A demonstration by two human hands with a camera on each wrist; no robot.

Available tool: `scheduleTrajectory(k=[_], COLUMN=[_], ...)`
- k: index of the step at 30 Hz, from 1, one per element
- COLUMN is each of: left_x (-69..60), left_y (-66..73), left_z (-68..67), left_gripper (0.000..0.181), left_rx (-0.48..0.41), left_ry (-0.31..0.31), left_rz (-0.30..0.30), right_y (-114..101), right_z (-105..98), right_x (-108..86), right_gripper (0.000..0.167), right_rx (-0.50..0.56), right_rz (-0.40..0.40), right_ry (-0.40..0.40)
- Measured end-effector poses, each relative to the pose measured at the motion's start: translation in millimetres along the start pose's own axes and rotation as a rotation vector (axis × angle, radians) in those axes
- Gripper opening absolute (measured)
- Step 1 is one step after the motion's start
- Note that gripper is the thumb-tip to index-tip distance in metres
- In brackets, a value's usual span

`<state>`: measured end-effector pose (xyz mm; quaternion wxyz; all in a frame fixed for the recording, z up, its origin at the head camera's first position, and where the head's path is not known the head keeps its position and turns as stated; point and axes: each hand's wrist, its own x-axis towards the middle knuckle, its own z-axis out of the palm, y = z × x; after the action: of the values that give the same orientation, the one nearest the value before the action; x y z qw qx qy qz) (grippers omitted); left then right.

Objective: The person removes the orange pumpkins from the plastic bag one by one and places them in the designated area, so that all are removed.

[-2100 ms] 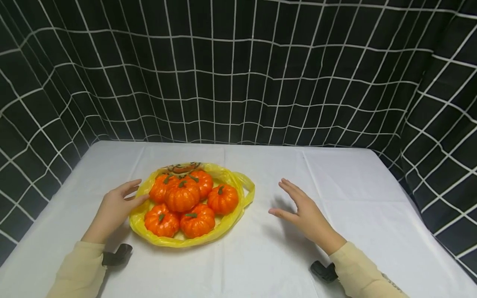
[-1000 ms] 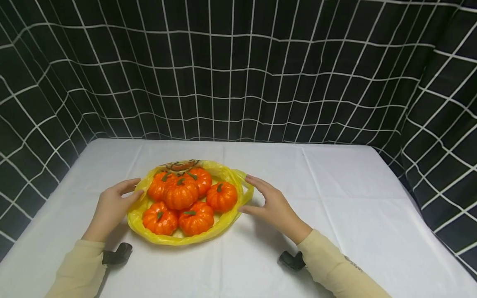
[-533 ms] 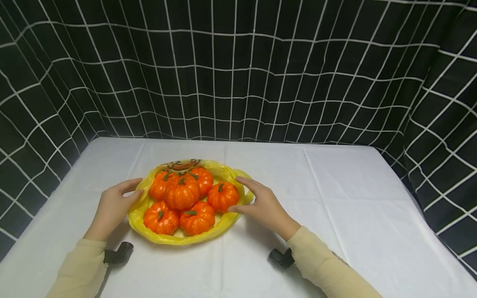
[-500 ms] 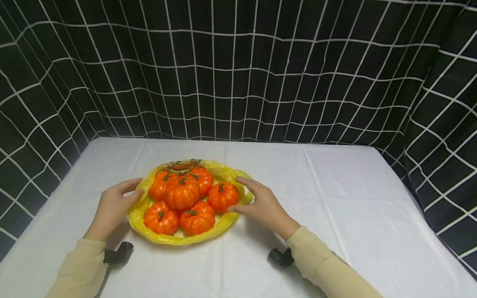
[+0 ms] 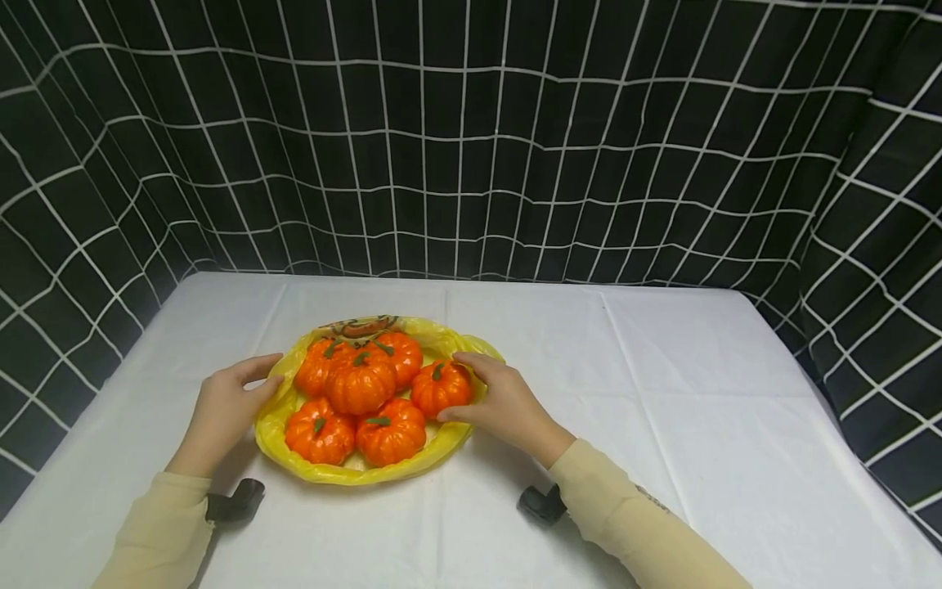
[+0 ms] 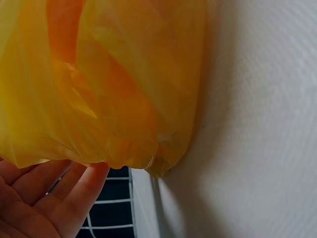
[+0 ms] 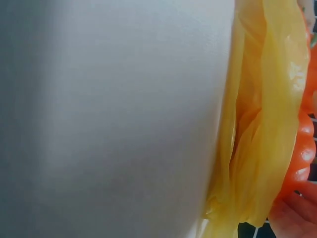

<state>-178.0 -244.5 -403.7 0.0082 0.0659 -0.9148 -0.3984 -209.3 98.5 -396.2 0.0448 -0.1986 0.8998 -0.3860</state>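
Several glossy orange toy pumpkins with green stems, one of them (image 5: pixel 361 383) on top of the others, sit in a yellow plastic bag (image 5: pixel 353 474) with its rim spread wide. My right hand (image 5: pixel 508 405) is around the rightmost pumpkin (image 5: pixel 436 391), thumb at its near side and fingers at its far side. Fingers (image 7: pixel 297 210) meet that pumpkin in the right wrist view. My left hand (image 5: pixel 224 409) rests against the bag's left rim, its thumb on the edge. In the left wrist view, the left fingers (image 6: pixel 74 198) extend loosely beside the bag, tips hidden by the plastic.
A white cloth (image 5: pixel 625 368) covers the table. Black curtains with a white grid (image 5: pixel 471 147) close off the back and both sides. A dark wrist-worn device (image 5: pixel 235 501) sits at the left cuff, and another (image 5: pixel 543 505) at the right cuff.
My right hand has come in from the right, over the bag's handle, and taken hold of the rightmost pumpkin. The left hand stays at the left rim.
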Motion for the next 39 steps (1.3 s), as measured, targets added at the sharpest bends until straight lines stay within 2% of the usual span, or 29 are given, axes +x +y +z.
scheduleTrajectory(k=[6, 14, 24, 34, 39], left_x=[-0.7, -2.4, -1.1, -1.6, -2.5], left_y=[0.9, 3.9, 2.9, 4.7, 4.8], left_z=[0.0, -0.8, -0.6, -0.9, -1.2], left_gripper=[0.048, 0.046, 0.047, 0.047, 0.047], left_rx=[0.001, 0.010, 0.001, 0.007, 0.007], left_ry=[0.003, 0.006, -0.003, -0.007, -0.002], left_rz=[-0.002, 0.000, -0.011, -0.012, -0.013], right_y=[-2, -5, -7, -10, -10], right_z=[4, 7, 10, 3, -4], right_x=[4.6, 7.6, 7.1, 1.9, -2.5], right_gripper=[0.078, 0.077, 0.071, 0.071, 0.072], right_rx=[-0.007, -0.003, 0.002, 0.006, 0.040], right_rz=[0.012, 0.066, 0.061, 0.079, 0.086], right_ry=[0.005, 0.003, 0.038, 0.075, 0.086])
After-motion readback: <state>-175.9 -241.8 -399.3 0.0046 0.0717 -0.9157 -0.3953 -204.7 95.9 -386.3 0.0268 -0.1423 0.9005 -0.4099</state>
